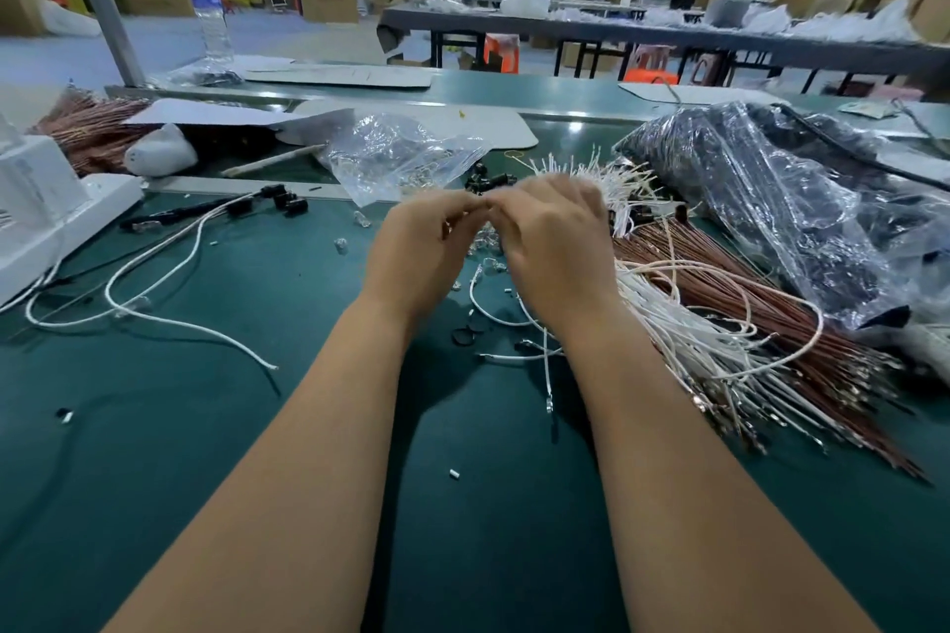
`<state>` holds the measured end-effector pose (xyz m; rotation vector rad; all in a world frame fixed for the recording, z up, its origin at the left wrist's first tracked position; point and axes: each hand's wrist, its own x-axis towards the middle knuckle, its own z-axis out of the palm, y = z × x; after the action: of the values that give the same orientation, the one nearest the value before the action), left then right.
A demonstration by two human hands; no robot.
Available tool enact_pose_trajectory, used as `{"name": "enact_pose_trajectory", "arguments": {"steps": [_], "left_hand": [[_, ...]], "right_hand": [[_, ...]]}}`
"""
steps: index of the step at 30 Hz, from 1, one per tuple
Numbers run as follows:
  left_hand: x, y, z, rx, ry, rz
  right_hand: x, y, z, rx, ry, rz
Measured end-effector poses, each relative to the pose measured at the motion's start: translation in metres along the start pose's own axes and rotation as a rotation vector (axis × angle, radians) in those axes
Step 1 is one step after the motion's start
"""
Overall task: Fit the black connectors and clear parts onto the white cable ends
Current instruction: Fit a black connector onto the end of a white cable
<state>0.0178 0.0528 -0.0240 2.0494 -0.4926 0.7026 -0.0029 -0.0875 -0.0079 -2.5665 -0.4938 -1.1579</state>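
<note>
My left hand point(419, 252) and my right hand point(552, 242) are raised together over the green mat, fingertips meeting around something small that the fingers hide. A white cable point(480, 303) curves down from under my right hand. Small clear parts point(486, 242) lie on the mat just below the fingers. Black connectors point(491, 183) sit in a small heap behind my hands. A thick bundle of white cables point(683, 339) lies to the right, its ends fanned out behind my right hand. Cables fitted with black connectors point(280, 198) lie to the left.
A clear bag of parts point(396, 154) lies behind my hands. A big plastic bag of black parts point(771, 201) fills the right. Copper-coloured wires point(771, 324) lie under the white bundle. A white machine point(46, 201) stands at the left edge; a water bottle point(208, 5) stands behind.
</note>
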Motion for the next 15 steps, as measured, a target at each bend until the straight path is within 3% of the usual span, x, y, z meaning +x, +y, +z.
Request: {"name": "enact_pose_trajectory", "arguments": {"steps": [5,9,15], "left_hand": [[-0.002,-0.002,-0.001,0.095,-0.056,-0.011],[-0.002,-0.003,0.001,0.186,-0.067,-0.077],[-0.001,0.001,0.007,0.140,-0.048,-0.169]], "right_hand": [[-0.001,0.011,0.000,0.111,-0.130,0.107],[-0.003,0.013,0.004,0.123,-0.330,0.210],[-0.003,0.017,0.012,0.088,-0.316,0.362]]}}
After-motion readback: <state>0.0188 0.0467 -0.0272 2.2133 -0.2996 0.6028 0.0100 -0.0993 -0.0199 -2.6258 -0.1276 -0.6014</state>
